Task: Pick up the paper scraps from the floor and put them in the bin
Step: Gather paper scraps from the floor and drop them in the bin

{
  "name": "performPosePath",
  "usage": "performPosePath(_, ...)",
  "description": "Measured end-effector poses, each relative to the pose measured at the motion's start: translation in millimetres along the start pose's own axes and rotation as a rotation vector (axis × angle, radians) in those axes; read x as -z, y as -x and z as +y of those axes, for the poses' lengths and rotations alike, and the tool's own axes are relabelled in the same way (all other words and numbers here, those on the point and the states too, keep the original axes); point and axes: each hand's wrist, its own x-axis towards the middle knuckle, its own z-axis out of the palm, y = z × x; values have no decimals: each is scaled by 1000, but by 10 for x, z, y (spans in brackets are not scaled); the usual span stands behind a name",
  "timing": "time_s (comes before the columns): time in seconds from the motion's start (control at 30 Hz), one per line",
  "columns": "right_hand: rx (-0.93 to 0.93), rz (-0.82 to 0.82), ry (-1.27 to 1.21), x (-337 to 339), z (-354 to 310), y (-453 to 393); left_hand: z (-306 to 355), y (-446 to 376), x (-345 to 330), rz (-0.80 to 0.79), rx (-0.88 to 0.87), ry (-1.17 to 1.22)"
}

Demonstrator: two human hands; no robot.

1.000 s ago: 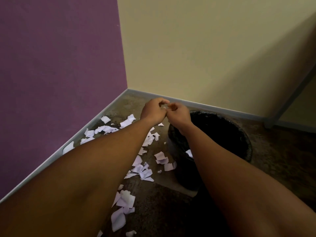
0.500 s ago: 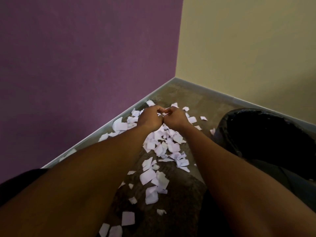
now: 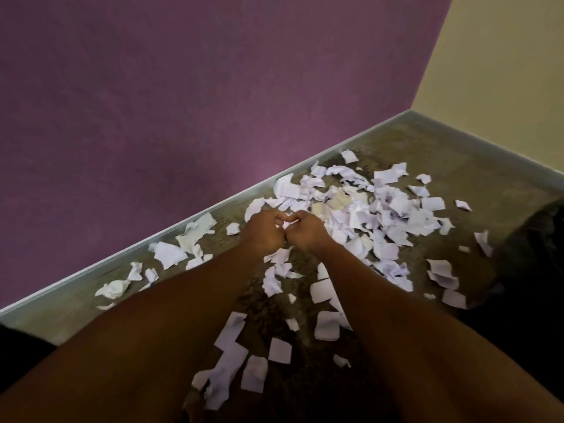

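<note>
Several white paper scraps (image 3: 393, 215) lie strewn over the brown floor (image 3: 464, 166), thickest near the corner, with more trailing toward me. My left hand (image 3: 264, 232) and my right hand (image 3: 306, 232) hover side by side above the left part of the pile, knuckles touching and fingers curled in. I see no scrap clearly held in either hand. Only the dark side of the black bin (image 3: 546, 230) shows, at the right edge of the view.
A purple wall (image 3: 183, 102) with a grey baseboard (image 3: 195, 218) runs along the left. It meets a cream wall (image 3: 503, 71) at the far corner. Dark clothing (image 3: 21, 346) shows at the lower left.
The view has swung left, from the bin to the scrap pile. Both hands stayed pressed together and moved from over the bin's rim to above the scraps.
</note>
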Motion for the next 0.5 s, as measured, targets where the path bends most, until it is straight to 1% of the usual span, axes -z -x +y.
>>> performPosePath(0.13, 19, -142, 47, -546, 121, -5, -511, 128, 13, -2, 81, 2)
performPosePath(0.27, 29, -309, 117, -948, 186, 64, -880, 266, 97, -56, 124, -37)
performPosePath(0.33, 24, -360, 165, -1141, 244, 84, -1074, 367, 145, -75, 177, -41)
performPosePath(0.43, 76, -429, 244, -1450, 335, 116, -1425, 563, 218, -33, 279, -26)
performPosePath(0.5, 56, -439, 286, -1628, 344, 155, -1662, 707, 271, 34, 348, -19)
